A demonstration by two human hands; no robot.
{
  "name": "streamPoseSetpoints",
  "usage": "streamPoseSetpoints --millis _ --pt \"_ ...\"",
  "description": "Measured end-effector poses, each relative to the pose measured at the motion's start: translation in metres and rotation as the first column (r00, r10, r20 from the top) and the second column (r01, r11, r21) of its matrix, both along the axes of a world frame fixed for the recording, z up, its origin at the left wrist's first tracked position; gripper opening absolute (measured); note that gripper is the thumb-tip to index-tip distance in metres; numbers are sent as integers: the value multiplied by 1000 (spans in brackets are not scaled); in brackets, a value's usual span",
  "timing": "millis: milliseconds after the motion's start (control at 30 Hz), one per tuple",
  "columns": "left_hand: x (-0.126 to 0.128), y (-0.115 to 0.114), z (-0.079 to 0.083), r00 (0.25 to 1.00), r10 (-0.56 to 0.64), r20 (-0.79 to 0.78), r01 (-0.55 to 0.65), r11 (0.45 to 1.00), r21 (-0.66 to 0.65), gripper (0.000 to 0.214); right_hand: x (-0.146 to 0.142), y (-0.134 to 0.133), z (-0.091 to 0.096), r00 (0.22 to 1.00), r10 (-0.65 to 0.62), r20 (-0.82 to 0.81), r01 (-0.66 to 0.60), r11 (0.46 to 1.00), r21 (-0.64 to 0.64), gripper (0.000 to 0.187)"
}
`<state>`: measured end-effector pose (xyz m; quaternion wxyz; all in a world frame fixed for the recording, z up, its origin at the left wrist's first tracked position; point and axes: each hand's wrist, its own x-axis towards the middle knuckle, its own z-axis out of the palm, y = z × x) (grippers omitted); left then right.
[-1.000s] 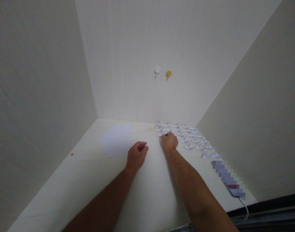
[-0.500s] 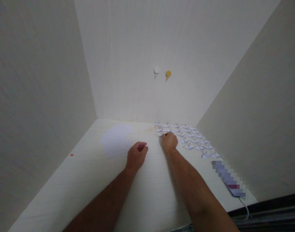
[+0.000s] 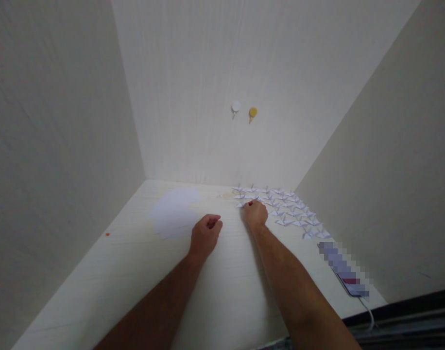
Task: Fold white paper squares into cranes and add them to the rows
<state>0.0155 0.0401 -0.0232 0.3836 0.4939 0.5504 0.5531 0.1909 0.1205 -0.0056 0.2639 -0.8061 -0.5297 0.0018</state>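
Note:
My right hand is closed at the left end of the rows of folded white paper cranes. A paper crane pokes out at its fingertips, which are mostly hidden behind the hand. My left hand hovers over the middle of the table, loosely curled. A small gap shows between its thumb and forefinger, with nothing visible between them. To its left lies a spread of white paper sheets, the nearest thing to that hand.
The white tabletop is enclosed by walls on three sides. A phone with a blurred screen lies at the right edge, its white cable hanging off. A small orange bit sits far left. White and yellow hooks are on the back wall.
Almost nothing differs. The whole view has shifted very slightly, while both hands keep their places and the right stays at the same crane.

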Motion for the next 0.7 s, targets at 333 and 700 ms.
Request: streamPoseSetpoints --millis 333,700 --pt "0 1 -1 1000 -1 0 1 1000 2 22 -1 2 -4 1000 2 -3 -2 1000 15 27" --pt "0 1 -3 1000 4 -1 -4 1000 6 23 1 3 -4 1000 -4 -11 4 1000 21 27"
